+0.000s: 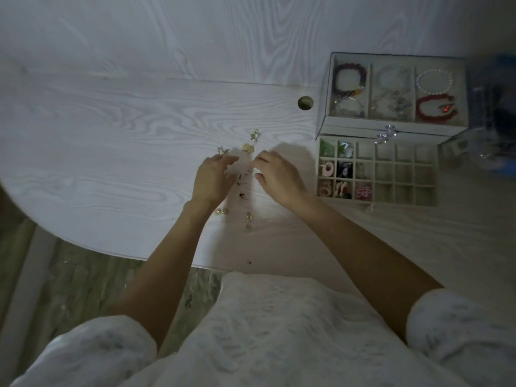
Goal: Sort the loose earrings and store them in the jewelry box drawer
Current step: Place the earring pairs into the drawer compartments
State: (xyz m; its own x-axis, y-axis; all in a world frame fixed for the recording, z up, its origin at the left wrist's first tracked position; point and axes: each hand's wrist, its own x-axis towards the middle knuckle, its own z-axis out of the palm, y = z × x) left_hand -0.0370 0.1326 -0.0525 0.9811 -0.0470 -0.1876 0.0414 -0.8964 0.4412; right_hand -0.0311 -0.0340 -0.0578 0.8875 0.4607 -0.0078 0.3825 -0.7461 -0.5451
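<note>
The left hand [213, 177] hovers low over the table [111, 121] with its fingers loosely spread and reaching forward; whether the tips touch an earring cannot be told. The right hand [275, 177] sits just beside it, fingers curled inward toward the gap between the hands, and whether it pinches anything is hidden. Between and around them lie the loose earrings [248, 148], scattered in a rough line from a gold cluster beyond the fingertips to small pieces near the table's front edge. The step looks like pairing. It is done well by drawing matching pieces together on the table first, then lifting each pair by its post, since tiny studs slip easily. The open drawer [391, 174] of the jewelry box [396, 85] stands to the right, its left compartments filled and many others bare
</note>
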